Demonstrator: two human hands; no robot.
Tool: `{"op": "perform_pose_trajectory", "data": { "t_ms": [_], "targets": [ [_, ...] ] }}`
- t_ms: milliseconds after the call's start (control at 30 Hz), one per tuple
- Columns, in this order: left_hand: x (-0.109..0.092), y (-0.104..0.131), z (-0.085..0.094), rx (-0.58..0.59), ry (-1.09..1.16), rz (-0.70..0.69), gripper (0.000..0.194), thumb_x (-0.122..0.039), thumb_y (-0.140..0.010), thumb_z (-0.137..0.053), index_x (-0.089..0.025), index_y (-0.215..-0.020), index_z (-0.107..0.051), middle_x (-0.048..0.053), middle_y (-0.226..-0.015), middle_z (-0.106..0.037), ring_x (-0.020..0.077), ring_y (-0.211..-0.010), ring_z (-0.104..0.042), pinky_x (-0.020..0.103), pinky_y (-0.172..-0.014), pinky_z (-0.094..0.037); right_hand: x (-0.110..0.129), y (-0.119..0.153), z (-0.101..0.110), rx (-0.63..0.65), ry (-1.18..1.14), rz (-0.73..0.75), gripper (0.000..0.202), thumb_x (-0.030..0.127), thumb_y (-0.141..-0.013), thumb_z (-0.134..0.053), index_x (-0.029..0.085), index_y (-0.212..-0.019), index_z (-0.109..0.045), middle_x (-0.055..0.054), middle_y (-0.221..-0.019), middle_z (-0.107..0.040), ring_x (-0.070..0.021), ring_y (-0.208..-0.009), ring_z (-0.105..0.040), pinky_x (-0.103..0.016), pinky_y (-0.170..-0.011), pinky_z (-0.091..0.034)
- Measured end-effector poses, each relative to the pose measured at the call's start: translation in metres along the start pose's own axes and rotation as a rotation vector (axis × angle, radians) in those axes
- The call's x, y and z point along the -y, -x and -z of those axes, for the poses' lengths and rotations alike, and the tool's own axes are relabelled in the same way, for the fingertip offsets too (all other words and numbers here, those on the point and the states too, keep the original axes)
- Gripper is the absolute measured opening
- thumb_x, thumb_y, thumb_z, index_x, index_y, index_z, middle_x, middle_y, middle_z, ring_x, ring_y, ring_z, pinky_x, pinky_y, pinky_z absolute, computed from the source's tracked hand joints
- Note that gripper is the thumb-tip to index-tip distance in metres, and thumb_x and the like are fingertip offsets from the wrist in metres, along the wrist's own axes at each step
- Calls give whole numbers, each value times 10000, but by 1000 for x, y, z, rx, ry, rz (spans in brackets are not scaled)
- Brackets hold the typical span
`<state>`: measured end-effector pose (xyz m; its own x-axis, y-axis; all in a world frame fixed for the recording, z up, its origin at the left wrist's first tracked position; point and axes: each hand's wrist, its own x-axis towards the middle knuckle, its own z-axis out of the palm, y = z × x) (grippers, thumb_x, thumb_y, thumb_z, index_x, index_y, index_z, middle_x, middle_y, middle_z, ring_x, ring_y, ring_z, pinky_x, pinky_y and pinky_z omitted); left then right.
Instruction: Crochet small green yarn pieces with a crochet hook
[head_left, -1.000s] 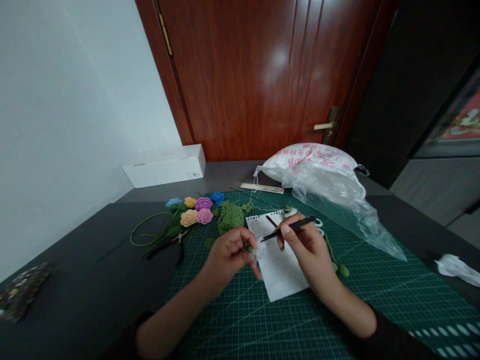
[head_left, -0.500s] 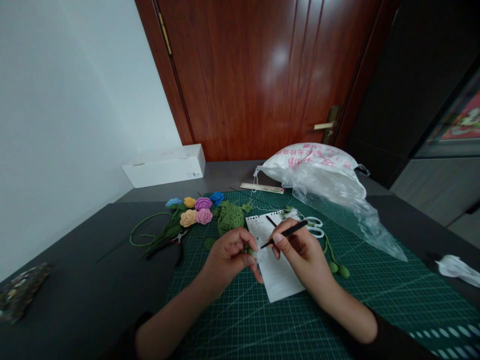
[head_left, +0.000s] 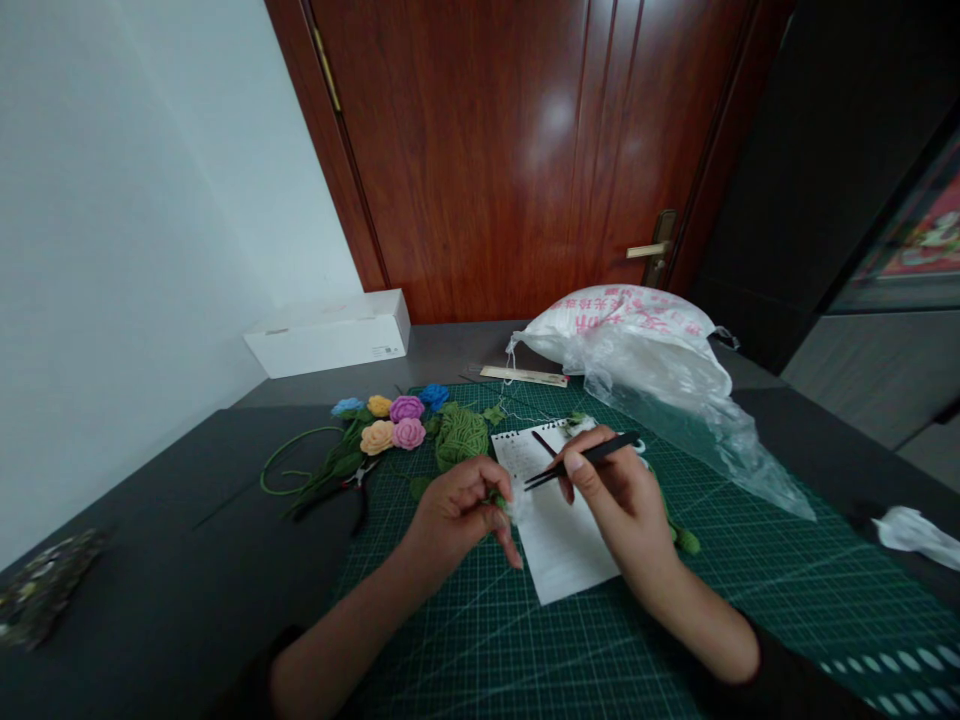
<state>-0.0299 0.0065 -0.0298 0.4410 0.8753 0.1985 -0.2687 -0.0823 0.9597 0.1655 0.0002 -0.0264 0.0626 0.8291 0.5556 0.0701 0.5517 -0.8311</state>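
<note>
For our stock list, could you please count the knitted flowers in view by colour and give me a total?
Light blue flower: 1
Dark blue flower: 1
Yellow flower: 1
Purple flower: 1
Peach flower: 1
Pink flower: 1
Total: 6

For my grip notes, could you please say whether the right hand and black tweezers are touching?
Touching: the head view shows the right hand pinching the black tweezers between its fingers.

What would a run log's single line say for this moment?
left hand pinches green piece with white fluff; right hand holds black tweezers near fluff; paper on green mat; yarn ball near flowers
</note>
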Motion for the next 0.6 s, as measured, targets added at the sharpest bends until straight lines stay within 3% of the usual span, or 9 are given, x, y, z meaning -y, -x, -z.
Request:
{"op": "perform_pose_trajectory", "data": {
  "t_ms": [100, 367, 500, 600],
  "targets": [
    [2, -1, 1, 13, -3, -16, 131, -156, -815, -743, -160, -847, -616, -34, -737, -632, 158, -528, -733, 232, -474, -595, 0, -3, 2, -29, -25, -29, 223, 423, -980, -604, 230, -867, -614, 7, -718, -580, -157, -627, -564, -290, -588, -453],
    [3, -1, 1, 11, -7, -48, 118, -141, -818, -735, -163, -857, -626, -22, -774, -650, 146, -562, -724, 258, -514, -619, -2, 7, -7, 38, -68, -66, 215, 395, -997, -581, 238, -851, -598, 21, -687, -582, -156, -608, -574, -298, -616, -457],
    [2, -1, 0, 6, -2, -54, 120, -128, -816, -733, -165, -851, -623, -21, -781, -657, 145, -565, -720, 276, -517, -637, 3, 9, -7, 42, -9, 11, 188, 325, -997, -581, 231, -838, -617, 12, -697, -593, -155, -613, -582, -295, -609, -463],
    [3, -1, 0, -8, -3, -69, 129, -126, -806, -745, -161, -849, -628, -25, -772, -646, 147, -554, -721, 264, -497, -631, 7, 10, -7, 51, 96, 159, 136, 231, -985, -582, 224, -868, -650, -13, -736, -638, -174, -672, -625, -302, -625, -484]
  ]
}}
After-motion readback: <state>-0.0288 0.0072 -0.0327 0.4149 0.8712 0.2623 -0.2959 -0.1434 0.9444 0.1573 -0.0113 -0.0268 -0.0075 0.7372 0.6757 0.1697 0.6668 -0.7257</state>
